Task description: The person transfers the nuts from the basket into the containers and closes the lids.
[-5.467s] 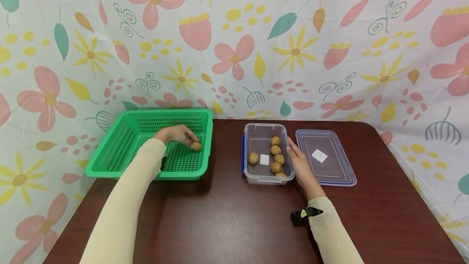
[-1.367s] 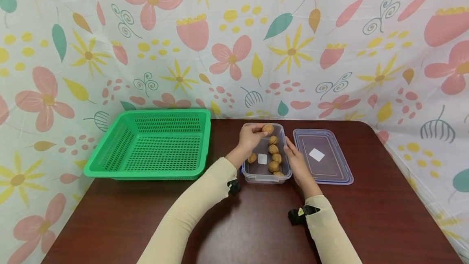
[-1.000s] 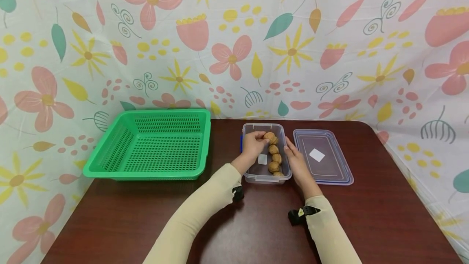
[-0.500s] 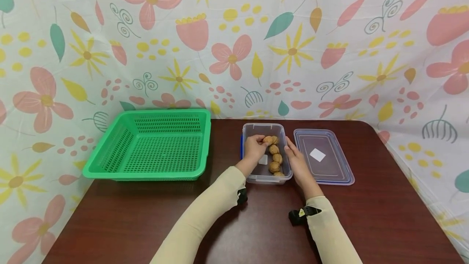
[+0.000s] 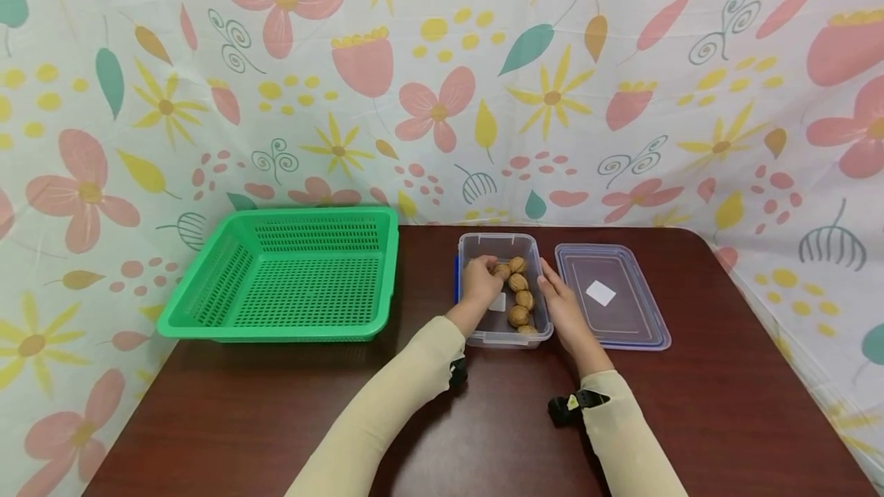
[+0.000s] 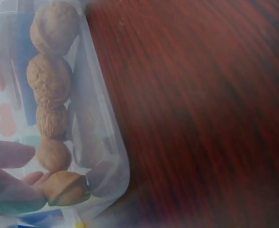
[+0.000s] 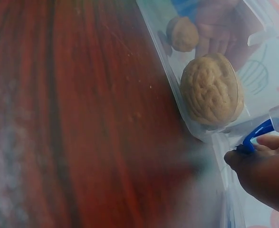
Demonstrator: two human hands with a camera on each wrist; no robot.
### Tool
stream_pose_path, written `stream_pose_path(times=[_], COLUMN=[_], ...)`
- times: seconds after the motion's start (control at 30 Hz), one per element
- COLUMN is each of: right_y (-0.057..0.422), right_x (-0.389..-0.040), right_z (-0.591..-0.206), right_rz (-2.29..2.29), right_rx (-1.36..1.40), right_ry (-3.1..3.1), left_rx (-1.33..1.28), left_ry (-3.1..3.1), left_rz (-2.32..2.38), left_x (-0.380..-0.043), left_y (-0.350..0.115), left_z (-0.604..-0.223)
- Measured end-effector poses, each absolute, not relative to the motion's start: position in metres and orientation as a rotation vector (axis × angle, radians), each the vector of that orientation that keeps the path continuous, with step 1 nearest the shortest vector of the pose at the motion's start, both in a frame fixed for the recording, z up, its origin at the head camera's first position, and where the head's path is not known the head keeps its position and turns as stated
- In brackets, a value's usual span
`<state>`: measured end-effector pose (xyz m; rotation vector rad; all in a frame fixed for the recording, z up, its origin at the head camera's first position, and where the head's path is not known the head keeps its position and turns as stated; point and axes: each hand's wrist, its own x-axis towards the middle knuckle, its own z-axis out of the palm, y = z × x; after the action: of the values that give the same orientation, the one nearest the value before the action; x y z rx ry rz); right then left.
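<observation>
With the clear plastic container (image 5: 472, 251) as the landmark, a green perforated basket (image 5: 207, 294) sits well to its left on the dark red-brown table (image 5: 276, 413), nothing showing inside it; the left hand (image 5: 479, 281) reaches down into the container's left half, its fingers curled and pinching a walnut (image 5: 502, 271) low near the far end, just beside the others; in the left wrist view that walnut (image 6: 66, 188) sits between the fingertips (image 6: 15, 154) close to the container's rounded corner; a row of walnuts (image 5: 522, 299) runs along the container's right wall, one after another from far end to near end, touching or almost so; a small white label (image 5: 498, 303) shows on the container's floor, partly hidden by the left hand; the right hand (image 5: 565, 311) lies against the outside of the container's right wall, fingers fairly straight and pressed to the plastic, gripping nothing; the right wrist view shows its fingertips (image 7: 260, 164) at a blue latch (image 7: 257, 132) on the rim, one walnut large behind the clear wall; just right of the container, beyond that hand, the clear lid (image 5: 621, 313) lies flat on the table, a white label (image 5: 601, 293) at its middle.
</observation>
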<state>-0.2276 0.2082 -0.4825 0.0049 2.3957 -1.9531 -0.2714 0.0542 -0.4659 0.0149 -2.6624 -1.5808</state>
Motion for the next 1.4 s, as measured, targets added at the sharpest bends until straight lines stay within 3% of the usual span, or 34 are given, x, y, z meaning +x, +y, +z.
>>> stream_pose_path(times=[0.5,0.8,1.13,1.4], right_y=[0.209,0.229,0.265,0.301], right_x=[-0.235,-0.229,-0.222,-0.208], right_z=[-0.477,-0.462,-0.456,-0.453], right_rz=[-1.700,-1.678,-1.688,-1.535], right_rx=[-0.057,-0.073,0.042,0.203], right_ry=[2.680,2.812,3.000,3.095], left_rx=[-0.196,-0.337,-0.518,-0.683], left_ry=[-2.593,-2.581,-2.613,-2.689], left_rz=[-1.474,-1.537,-1.514,-1.396], left_x=[-0.271,-0.255,-0.217,-0.189], left_y=[0.050,0.056,0.093,0.140], left_z=[-0.466,-0.441,-0.414,-0.414])
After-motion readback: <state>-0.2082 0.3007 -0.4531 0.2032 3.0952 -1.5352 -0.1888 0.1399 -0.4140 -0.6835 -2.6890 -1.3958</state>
